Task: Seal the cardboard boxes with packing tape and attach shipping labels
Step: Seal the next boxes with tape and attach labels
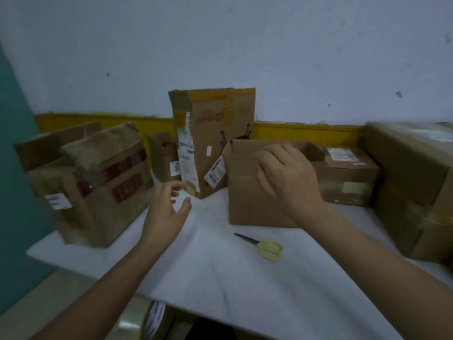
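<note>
Here, sitting on the white table [220,278] just behind the scissors [263,246]: the open box [250,192], plain brown, top flaps not yet folded down, untaped and unlabelled. Hovering over its near top edge, the right hand [286,177], fingers loosely curled and apart, apparently touching the cardboard but not clearly gripping it; hard to tell through the blur. Reaching out left of the open box, the left hand [169,207], fingers spread and holding nothing, hanging above the table near the foot of the tall box [213,141]. Standing upright just behind and left of the open box, that tall box, already wearing tape and labels. Further left of the open box, a taped box [98,185] with red-printed tape and a small white label. Right of the open box, a low labelled box [348,175], and beyond it a big box [411,187] reaching the frame edge. Well in front of the open box, below the table edge, a tape roll [137,320], partly cut off by the frame.

Judging the step: getting the open box positioned or its flaps closed before taping. Risks from here: pushing down on one flap only, tipping or sliding the light box into the tall one and toppling it; taping over flaps sitting crooked, leaving a gap; sweeping the scissors off while dragging the box forward; fumbling for the tape, sitting low and out of easy reach
</note>
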`<state>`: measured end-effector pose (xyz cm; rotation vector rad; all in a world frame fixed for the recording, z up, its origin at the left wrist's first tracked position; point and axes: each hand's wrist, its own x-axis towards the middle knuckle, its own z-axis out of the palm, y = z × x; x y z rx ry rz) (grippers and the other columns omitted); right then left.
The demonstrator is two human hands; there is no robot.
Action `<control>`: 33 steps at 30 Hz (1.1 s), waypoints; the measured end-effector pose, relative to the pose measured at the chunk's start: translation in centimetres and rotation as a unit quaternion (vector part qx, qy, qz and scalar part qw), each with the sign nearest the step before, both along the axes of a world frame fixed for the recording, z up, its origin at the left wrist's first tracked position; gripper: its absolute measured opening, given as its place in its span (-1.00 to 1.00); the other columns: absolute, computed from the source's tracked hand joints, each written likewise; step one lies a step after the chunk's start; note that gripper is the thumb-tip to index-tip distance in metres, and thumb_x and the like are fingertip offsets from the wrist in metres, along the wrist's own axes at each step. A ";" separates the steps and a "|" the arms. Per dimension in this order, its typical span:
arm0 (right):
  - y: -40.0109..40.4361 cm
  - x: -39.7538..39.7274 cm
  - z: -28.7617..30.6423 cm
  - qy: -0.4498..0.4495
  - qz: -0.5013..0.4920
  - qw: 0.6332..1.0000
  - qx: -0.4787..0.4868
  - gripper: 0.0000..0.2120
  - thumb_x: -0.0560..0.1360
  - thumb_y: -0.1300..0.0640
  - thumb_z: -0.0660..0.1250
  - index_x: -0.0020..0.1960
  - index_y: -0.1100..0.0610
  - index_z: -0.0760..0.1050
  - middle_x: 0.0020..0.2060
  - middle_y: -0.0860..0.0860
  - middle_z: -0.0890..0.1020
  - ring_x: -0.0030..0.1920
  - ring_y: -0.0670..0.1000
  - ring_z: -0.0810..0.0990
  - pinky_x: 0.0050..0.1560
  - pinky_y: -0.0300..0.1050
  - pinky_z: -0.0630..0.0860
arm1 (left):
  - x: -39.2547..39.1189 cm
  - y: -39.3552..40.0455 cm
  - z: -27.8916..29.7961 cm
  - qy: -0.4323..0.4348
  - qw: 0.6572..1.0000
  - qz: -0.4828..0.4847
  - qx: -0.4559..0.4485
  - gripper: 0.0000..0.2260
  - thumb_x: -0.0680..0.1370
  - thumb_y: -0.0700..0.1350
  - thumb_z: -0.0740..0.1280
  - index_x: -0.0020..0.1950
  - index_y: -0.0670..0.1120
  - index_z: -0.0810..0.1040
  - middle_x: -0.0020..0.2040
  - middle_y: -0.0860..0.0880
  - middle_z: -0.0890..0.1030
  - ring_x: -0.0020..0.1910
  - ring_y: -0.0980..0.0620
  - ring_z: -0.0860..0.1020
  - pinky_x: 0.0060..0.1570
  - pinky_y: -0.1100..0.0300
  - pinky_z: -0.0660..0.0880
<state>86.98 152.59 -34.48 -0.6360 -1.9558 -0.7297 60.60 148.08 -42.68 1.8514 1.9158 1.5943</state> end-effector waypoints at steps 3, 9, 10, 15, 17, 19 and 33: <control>-2.1 -5.5 -3.8 -0.055 0.075 0.990 -0.108 -0.83 0.58 0.13 0.22 -0.08 0.12 0.57 -0.21 0.04 0.57 -0.23 0.07 0.52 -0.33 -0.04 0.44 | -0.9 -4.0 -2.6 -0.095 0.994 0.055 -0.025 -0.86 0.56 -0.19 0.38 0.10 -0.05 0.51 -0.01 0.07 0.49 -0.05 0.02 0.55 -0.02 0.05 0.55; -3.3 -14.6 -12.4 -0.174 0.140 0.879 -0.420 -0.82 0.61 0.04 0.19 0.08 0.01 0.56 -0.03 -0.02 0.57 -0.11 0.04 0.55 -0.12 -0.03 0.51 | -2.6 -10.3 -8.7 -0.254 0.920 0.276 -0.110 -0.60 0.51 -0.09 0.48 0.19 -0.28 0.45 0.18 -0.23 0.47 0.19 -0.21 0.46 0.11 0.08 0.42; -3.6 -15.7 -13.4 -0.177 0.151 0.870 -0.434 -0.81 0.61 0.04 0.19 0.09 0.02 0.56 -0.01 -0.02 0.57 -0.08 0.03 0.55 -0.09 -0.04 0.51 | -2.7 -11.0 -9.6 -0.281 0.906 0.287 -0.131 -0.53 0.48 -0.05 0.51 0.21 -0.30 0.45 0.20 -0.25 0.47 0.24 -0.21 0.43 0.14 0.08 0.41; -3.9 -18.5 -16.8 -0.158 0.193 0.844 -0.475 -0.81 0.60 0.06 0.24 0.12 0.06 0.58 0.03 0.00 0.58 0.00 0.01 0.55 0.01 -0.06 0.51 | -2.8 -12.8 -10.4 -0.394 0.866 0.211 -0.223 -0.52 0.55 0.02 0.44 0.31 -0.20 0.37 0.36 -0.17 0.43 0.31 -0.15 0.45 0.22 0.09 0.40; -3.6 -19.1 -17.2 -0.141 0.202 0.834 -0.494 -0.80 0.61 0.06 0.25 0.14 0.06 0.59 0.04 -0.01 0.59 0.01 0.00 0.55 0.01 -0.10 0.49 | -2.9 -13.4 -10.2 -0.391 0.867 0.128 -0.281 -0.45 0.59 0.10 0.36 0.47 -0.12 0.30 0.38 -0.07 0.43 0.30 -0.04 0.45 0.17 0.17 0.35; -3.3 -19.7 -17.3 -0.122 0.221 0.806 -0.536 -0.78 0.63 0.03 0.22 0.15 0.02 0.61 0.06 -0.03 0.61 0.04 -0.03 0.57 0.07 -0.10 0.50 | -3.4 -13.9 -10.1 -0.338 0.876 0.065 -0.338 -0.48 0.58 0.17 0.33 0.47 -0.04 0.38 0.32 0.04 0.53 0.15 0.09 0.52 0.10 0.26 0.38; -2.9 -21.7 -14.3 -0.322 0.312 0.637 -0.627 -0.70 0.69 0.11 0.09 0.24 0.15 0.55 0.25 0.05 0.58 0.26 -0.01 0.51 0.37 -0.12 0.33 | -5.8 -12.6 1.1 -0.333 0.721 -0.083 -0.602 -0.70 0.69 -0.10 0.18 -0.04 -0.31 0.54 -0.35 -0.15 0.65 -0.44 0.02 0.64 -0.33 0.19 0.62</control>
